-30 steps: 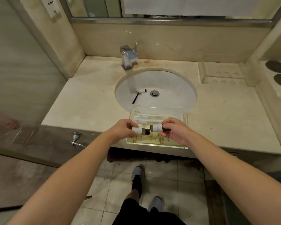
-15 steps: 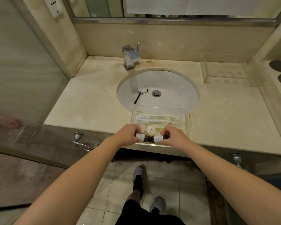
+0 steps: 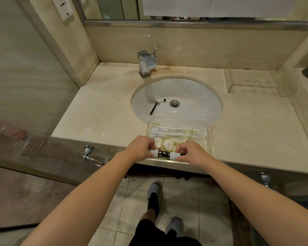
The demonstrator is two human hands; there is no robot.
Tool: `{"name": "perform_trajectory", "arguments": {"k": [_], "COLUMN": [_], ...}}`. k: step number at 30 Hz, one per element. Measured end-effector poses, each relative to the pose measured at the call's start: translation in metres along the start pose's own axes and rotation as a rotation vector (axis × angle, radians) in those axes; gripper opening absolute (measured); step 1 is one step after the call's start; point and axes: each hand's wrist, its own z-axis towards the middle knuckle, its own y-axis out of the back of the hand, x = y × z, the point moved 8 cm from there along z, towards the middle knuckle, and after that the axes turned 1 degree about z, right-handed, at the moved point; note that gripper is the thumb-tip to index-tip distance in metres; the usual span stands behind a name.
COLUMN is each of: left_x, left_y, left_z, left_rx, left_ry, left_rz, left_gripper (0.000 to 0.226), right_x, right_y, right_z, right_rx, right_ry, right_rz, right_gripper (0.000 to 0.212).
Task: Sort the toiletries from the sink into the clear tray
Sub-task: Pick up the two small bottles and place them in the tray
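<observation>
A person stands at a beige marble vanity counter [image 3: 100,110], both hands at its front edge over a clear rectangular plastic tray [image 3: 209,139] that sits just in front of the round white sink basin [image 3: 194,96]. The left hand [image 3: 140,148] pinches a small dark bottle with a white label [image 3: 156,153]; the right hand [image 3: 191,153] pinches its twin [image 3: 173,155]. The two bottles lie cap to cap along the tray's front wall, long axes running side to side. Behind them in the tray sit two white wrapped round soaps [image 3: 168,145], then long white wrapped packets [image 3: 169,129] along the back wall. Left in the basin, beyond the tray and slightly to the left, so likely nearer the left hand: a small white tube with a black cap [image 3: 160,100] touching a black-handled razor [image 3: 153,109], its handle angled toward the counter's front-left.
</observation>
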Motion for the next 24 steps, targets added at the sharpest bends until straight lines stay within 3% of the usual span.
{"name": "perform_trajectory", "arguments": {"k": [10,14,24], "left_x": [-0.004,-0.004,0.01], "left_y": [0.001,0.02,0.062], "left_z": [0.009,0.018,0.069], "left_rx": [0.086,-0.015,-0.127], "left_ry": [-0.023,0.026,0.147], "left_rz": [0.019,-0.109,-0.308], "left_gripper": [0.03,0.029,0.015], "right_x": [-0.003,-0.006,0.006], "right_y": [0.003,0.019,0.059], "right_z": [0.005,0.012,0.05], "right_rx": [0.006,-0.114,-0.245], "right_ry": [-0.037,-0.061,-0.071], "right_rz": [0.124,0.149,0.189], "right_gripper": [0.023,0.009,0.014]}}
